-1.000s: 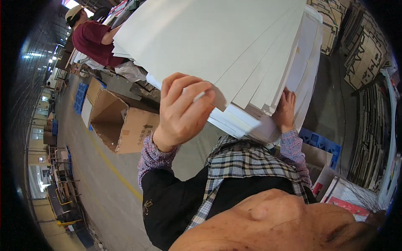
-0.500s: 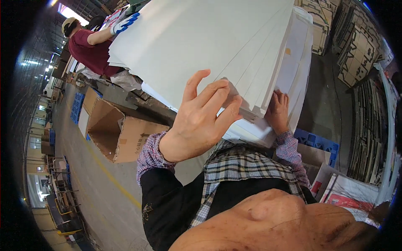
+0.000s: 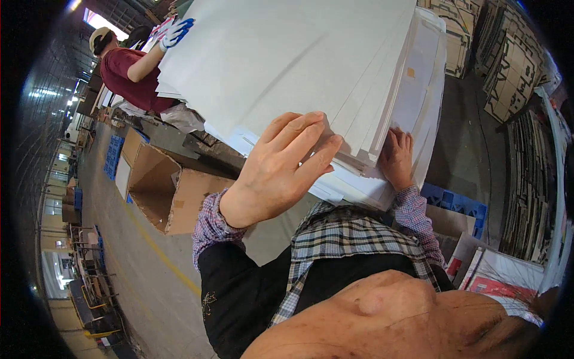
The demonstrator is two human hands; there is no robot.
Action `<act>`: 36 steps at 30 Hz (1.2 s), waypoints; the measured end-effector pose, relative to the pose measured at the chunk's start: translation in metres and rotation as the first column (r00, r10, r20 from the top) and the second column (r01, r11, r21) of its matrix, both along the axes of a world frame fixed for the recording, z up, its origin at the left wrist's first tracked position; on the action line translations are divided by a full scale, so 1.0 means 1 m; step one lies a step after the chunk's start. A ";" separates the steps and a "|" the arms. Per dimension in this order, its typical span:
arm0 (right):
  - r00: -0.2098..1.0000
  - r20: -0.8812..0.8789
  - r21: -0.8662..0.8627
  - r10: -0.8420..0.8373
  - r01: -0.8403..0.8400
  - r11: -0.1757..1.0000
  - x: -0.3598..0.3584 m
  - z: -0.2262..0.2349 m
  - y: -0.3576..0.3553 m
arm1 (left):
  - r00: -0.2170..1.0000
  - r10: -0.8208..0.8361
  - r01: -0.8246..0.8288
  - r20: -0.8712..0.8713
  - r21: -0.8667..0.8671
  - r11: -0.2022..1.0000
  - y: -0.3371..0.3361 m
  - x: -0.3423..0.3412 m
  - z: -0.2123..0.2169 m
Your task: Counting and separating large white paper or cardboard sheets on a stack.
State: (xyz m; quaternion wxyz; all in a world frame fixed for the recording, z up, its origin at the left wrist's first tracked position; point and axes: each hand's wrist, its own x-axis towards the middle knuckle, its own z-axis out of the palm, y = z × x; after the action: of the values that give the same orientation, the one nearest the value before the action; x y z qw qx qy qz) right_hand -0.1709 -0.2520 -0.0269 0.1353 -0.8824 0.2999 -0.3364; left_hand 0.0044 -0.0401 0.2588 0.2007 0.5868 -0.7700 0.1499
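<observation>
Over there a cardboard box (image 3: 192, 200) gapes, shadowed inside; left hand (image 3: 282, 163) and right hand (image 3: 399, 158), apart, meet the white sheets' (image 3: 269, 57) edges, whether gripping I can't tell.

A wide grey floor (image 3: 143, 281) is crossed on the left by a yellow line (image 3: 165, 254). The far left side is closed off by a pale yellowish wall (image 3: 61, 317), which is broken by windows (image 3: 52, 207). A dark roof (image 3: 42, 122) is dotted with lamps (image 3: 45, 90), and strong light is let in through a bright opening (image 3: 98, 20) at the upper left. The wall is lined with cluttered racks (image 3: 91, 257). On the right, the floor is shaded; cut boards (image 3: 517, 78) are leaned together there, and flat sheets are packed closely in a stack (image 3: 526, 191). Blue pallets (image 3: 466, 209) are seen on both sides.
</observation>
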 end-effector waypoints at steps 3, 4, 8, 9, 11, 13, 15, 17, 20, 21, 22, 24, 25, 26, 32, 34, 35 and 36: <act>1.000 -0.017 -0.006 -0.018 0.018 1.000 0.001 -0.001 0.000 | 0.995 -0.055 0.060 0.086 -0.057 0.997 -0.001 0.015 -0.007; 1.000 -0.016 -0.005 -0.019 0.019 1.000 0.001 0.000 0.001 | 0.995 -0.056 0.061 0.087 -0.056 0.997 -0.002 0.015 -0.008; 1.000 -0.013 0.012 -0.003 0.004 1.000 0.000 0.000 0.001 | 0.988 -0.095 0.113 0.123 -0.151 0.982 -0.007 0.022 -0.010; 1.000 -0.010 0.016 -0.002 0.003 1.000 0.000 0.001 0.001 | 0.980 -0.120 0.148 0.157 -0.178 0.973 -0.007 0.026 -0.013; 1.000 -0.010 0.019 0.008 -0.008 1.000 0.000 0.002 0.001 | 0.987 -0.096 0.122 0.130 -0.216 0.969 -0.004 0.031 -0.017; 1.000 -0.012 0.021 0.010 -0.009 1.000 0.000 0.000 -0.001 | 0.992 -0.080 0.104 0.100 -0.253 0.962 -0.003 0.034 -0.019; 1.000 0.027 0.008 0.013 -0.013 1.000 0.001 -0.003 -0.001 | 0.998 0.005 0.010 0.063 -0.238 0.971 0.000 0.033 -0.019; 1.000 0.018 0.009 0.007 -0.007 1.000 0.001 0.000 0.001 | 0.995 0.010 0.011 0.095 -0.218 0.976 -0.001 0.027 -0.015; 1.000 0.008 0.009 0.003 -0.003 1.000 0.001 0.000 0.000 | 0.991 -0.014 0.037 0.129 -0.178 0.983 -0.006 0.010 -0.008; 1.000 0.011 0.011 0.009 -0.009 1.000 0.001 -0.001 -0.001 | 0.990 -0.040 0.061 0.136 -0.155 0.986 -0.008 0.005 -0.008; 1.000 0.009 0.010 0.011 -0.011 1.000 0.001 -0.002 -0.001 | 0.985 -0.046 0.076 0.168 -0.178 0.981 -0.011 0.002 -0.009; 1.000 0.007 0.019 0.012 -0.012 1.000 0.001 -0.004 -0.001 | 0.986 -0.033 0.063 0.164 -0.182 0.981 -0.014 0.002 -0.009; 1.000 0.006 0.017 0.009 -0.009 1.000 0.000 -0.005 -0.002 | 0.986 -0.022 0.053 0.162 -0.184 0.982 -0.015 0.002 -0.009; 1.000 0.006 0.007 0.012 -0.012 1.000 -0.001 -0.006 -0.002 | 0.986 -0.025 0.056 0.162 -0.185 0.981 -0.016 0.003 -0.010; 1.000 0.006 0.006 0.006 -0.006 1.000 0.000 -0.008 -0.002 | 0.999 0.030 -0.021 0.042 -0.207 0.978 -0.009 0.006 -0.012; 1.000 -0.003 0.015 0.006 -0.006 1.000 0.000 -0.007 -0.002 | 0.999 0.020 -0.011 0.045 -0.194 0.981 -0.010 0.006 -0.012; 1.000 -0.003 0.004 0.002 -0.002 1.000 -0.001 -0.009 -0.002 | 0.999 0.011 -0.002 0.045 -0.180 0.984 -0.011 0.005 -0.012; 1.000 -0.003 -0.010 0.006 -0.006 1.000 0.000 -0.007 -0.002 | 0.999 0.020 -0.011 0.046 -0.183 0.983 -0.013 0.002 -0.012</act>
State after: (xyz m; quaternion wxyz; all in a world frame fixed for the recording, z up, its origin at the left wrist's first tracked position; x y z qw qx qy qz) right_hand -0.1711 -0.2544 -0.0336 0.1314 -0.8845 0.2959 -0.3359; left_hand 0.0065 -0.0526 0.2465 0.2340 0.5682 -0.7530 0.2353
